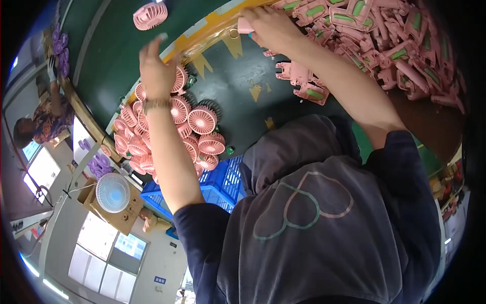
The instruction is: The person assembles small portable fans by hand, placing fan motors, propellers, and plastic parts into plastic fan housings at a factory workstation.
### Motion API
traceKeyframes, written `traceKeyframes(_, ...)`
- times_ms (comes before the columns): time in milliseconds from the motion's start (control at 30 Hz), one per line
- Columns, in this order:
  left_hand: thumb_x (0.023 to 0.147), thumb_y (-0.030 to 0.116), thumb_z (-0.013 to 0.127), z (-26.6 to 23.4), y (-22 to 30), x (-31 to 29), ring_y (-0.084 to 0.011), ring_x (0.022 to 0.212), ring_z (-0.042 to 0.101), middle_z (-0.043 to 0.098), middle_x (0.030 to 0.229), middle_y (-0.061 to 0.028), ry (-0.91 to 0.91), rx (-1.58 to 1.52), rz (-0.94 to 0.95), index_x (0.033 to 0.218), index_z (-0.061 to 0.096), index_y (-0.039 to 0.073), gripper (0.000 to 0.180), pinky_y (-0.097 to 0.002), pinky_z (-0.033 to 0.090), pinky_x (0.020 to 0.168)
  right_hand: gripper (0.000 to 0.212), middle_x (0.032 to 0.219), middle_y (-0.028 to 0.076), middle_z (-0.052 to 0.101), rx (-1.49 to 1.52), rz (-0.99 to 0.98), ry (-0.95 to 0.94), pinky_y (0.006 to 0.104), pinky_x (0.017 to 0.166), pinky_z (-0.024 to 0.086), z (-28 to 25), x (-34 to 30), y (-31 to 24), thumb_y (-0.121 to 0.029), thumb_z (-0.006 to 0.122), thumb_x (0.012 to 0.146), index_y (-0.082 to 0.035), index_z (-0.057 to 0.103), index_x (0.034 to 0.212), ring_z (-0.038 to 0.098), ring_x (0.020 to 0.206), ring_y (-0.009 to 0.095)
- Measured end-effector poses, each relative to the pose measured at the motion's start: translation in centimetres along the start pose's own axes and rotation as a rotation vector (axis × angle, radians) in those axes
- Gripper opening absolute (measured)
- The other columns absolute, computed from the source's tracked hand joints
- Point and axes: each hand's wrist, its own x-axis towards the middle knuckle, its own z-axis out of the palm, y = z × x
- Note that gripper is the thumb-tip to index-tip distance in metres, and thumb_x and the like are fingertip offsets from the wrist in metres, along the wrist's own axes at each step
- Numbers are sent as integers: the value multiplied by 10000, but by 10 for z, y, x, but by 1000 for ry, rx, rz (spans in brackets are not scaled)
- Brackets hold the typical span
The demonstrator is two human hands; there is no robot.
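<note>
My left hand (158,73) is raised past the near pile, its fingers stretched and apart over the edge of the green belt (109,48). A small pale piece shows at one fingertip; I cannot make out what it is. A pink round fan head (150,16) lies on the belt beyond that hand. Under my left forearm are heaped several pink fan heads (201,120). My right hand (271,29) is closed on a pink plastic part (245,25), mostly hidden by the fingers. Nearer me lie loose pink handle shells (296,73), some with green inserts.
A large heap of pink shells (400,50) covers the right side of the dark table (238,76). Yellow tape (202,25) runs along its far edge. A blue crate (217,185) sits below the fan heads. At far left are another person (50,111) and purple fans (61,50).
</note>
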Motion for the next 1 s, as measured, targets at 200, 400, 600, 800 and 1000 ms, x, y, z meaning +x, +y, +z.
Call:
traceKeyframes(200,568,299,838,23,-25,-67,-306,1235,414,357,1371,-128,-281,424,-240,1317,428,364,855,-682,179,981,401,1065,146,599,870,438,-30,400,655,499,-33,-24,-14,-81,517,813,-99,485,1212,635,818,299)
traceKeyframes(400,552,185,842,45,63,-85,-408,1128,430,355,1305,-218,-52,5,12,1243,484,212,778,-455,431,910,337,967,172,561,1123,674,-55,364,751,465,-7,-99,-66,-37,440,888,-51,378,1220,593,866,244)
traceKeyframes(600,634,148,777,60,69,-94,-396,1160,412,361,1332,-198,92,-100,112,1195,537,201,613,-448,375,963,398,1004,163,507,1094,498,-93,339,728,460,-14,-146,-81,110,500,781,-44,424,1140,565,851,273)
traceKeyframes(800,822,116,537,68,89,-127,-233,828,650,613,1073,-43,-37,-74,283,1033,618,113,227,-357,541,667,344,1104,100,490,617,0,-161,376,843,466,-39,-146,-63,1,530,742,-64,571,1078,502,1055,286)
traceKeyframes(1000,829,114,523,103,93,-120,-267,764,651,637,999,-74,-64,30,39,1010,612,111,202,-401,527,613,264,1051,79,501,377,-277,-228,347,886,449,-15,-126,-76,-98,519,768,-37,580,1018,503,1065,239)
